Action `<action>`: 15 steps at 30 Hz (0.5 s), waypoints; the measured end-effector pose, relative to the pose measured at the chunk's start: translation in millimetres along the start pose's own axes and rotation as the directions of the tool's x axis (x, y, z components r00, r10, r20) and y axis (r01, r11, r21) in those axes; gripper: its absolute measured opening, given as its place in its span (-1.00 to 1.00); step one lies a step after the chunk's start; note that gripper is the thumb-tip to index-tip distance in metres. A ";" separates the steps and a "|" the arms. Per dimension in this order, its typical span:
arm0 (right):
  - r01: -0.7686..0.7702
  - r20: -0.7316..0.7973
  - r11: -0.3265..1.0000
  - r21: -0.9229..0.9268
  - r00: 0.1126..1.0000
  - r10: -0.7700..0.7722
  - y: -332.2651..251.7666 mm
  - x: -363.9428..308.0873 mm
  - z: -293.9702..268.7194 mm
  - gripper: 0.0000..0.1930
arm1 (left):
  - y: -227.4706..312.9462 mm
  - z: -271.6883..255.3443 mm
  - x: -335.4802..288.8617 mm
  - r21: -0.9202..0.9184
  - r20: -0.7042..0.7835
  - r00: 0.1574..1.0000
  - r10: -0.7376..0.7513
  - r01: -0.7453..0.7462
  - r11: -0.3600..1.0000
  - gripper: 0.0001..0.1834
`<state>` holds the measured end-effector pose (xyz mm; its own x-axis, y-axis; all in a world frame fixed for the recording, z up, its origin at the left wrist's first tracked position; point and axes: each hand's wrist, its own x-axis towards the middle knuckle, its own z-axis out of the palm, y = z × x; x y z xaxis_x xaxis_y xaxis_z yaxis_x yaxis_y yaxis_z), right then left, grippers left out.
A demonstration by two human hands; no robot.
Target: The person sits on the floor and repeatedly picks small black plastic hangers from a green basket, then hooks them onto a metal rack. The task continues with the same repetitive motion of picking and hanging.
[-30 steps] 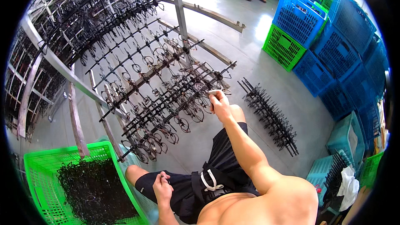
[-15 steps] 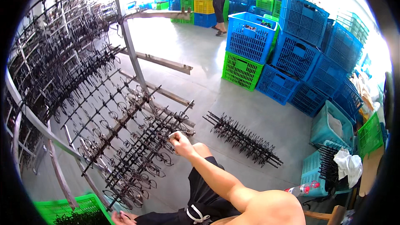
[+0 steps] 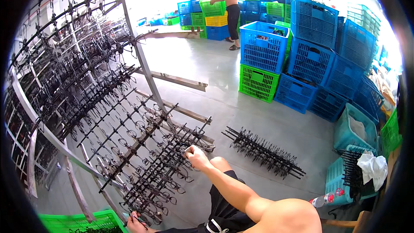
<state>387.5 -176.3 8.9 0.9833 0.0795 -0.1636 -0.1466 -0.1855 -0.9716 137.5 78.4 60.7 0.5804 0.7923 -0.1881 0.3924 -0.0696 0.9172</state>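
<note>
My right hand is closed in a pinch beside the near rods of a rack, a small pale piece showing at its fingertips. What exactly it grips is hidden. At the lower left, my left hand has its fingers bent in by the lower rod ends, and I cannot make out what they hold. Between the two hands run black rods lined with dark, looped pieces that look like eyeglass frames. These rods lie across the wooden arms of the metal rack.
More loaded rods fill the rack's left side. A rod bundle lies on the floor to the right. A green crate stands below my left hand. Stacked blue crates rise at right. Behind, a person handles a green crate.
The view has shifted, so the scene sits lower and further right. My left hand has come closer to the lower rod ends. The person behind has a green crate drawn nearer.
</note>
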 end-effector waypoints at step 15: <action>0.239 -0.025 0.964 0.113 0.971 -0.238 26.4 17.4 3.4 -0.83 | 14.0 6.0 -1.6 0.192 -0.057 0.991 0.125 -0.112 0.975 -0.49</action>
<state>400.3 -176.5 -20.3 0.9923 0.0972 0.0767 0.0817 -0.0488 -0.9955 146.3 72.5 71.8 0.5833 0.8106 -0.0522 0.4549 -0.2728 0.8477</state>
